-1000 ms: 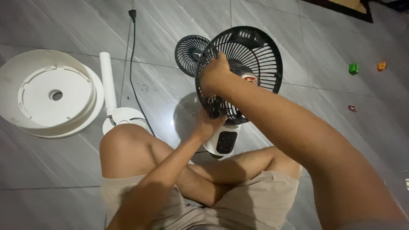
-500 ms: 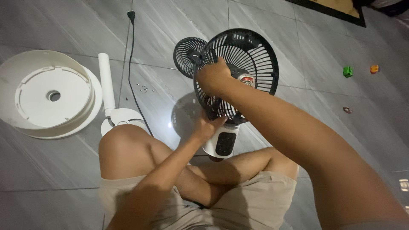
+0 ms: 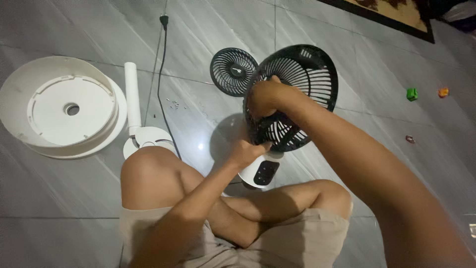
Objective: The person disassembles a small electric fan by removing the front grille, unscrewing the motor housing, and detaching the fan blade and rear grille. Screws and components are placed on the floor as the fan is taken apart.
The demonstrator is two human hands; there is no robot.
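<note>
Gripping the black fan guard (image 3: 302, 74) at its nine-o'clock rim, the right hand (image 3: 264, 97) is closed; left hand (image 3: 246, 151) clasps the white fan body (image 3: 262, 171) below. Loosening either grasp could tip it onto the floor (image 3: 74, 198).

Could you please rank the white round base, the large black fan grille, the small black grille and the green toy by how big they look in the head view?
1. white round base
2. large black fan grille, though it is raised nearer the camera, so this is unsure
3. small black grille
4. green toy
</note>
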